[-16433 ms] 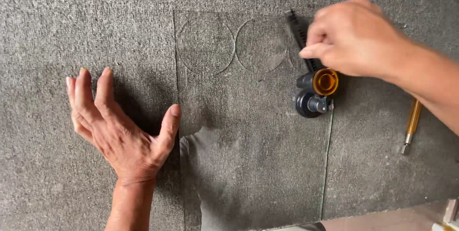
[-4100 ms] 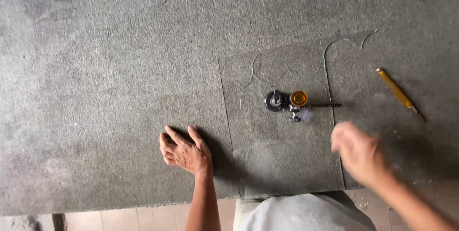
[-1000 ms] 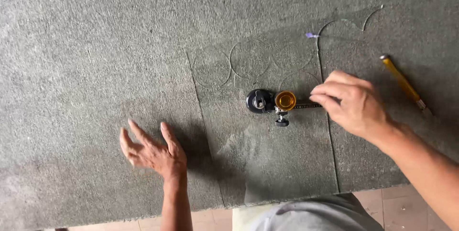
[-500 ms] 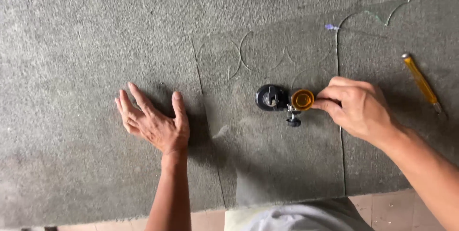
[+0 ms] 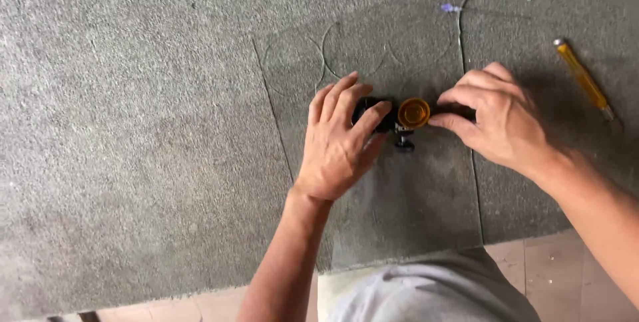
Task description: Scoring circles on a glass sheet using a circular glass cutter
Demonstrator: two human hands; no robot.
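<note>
On the grey felt-covered table [image 5: 133,129] lies a clear glass sheet [image 5: 399,215] with curved score lines, and pale floor tiles [image 5: 579,275] show below the table edge. Near the middle of the sheet sits the circle cutter [image 5: 406,117] with its orange knob; the left hand [image 5: 339,142] presses its fingers on the black base, while the right hand [image 5: 496,119] pinches the bar, which is mostly hidden. A yellow-handled cutter [image 5: 582,79] lies apart at the right.
</note>
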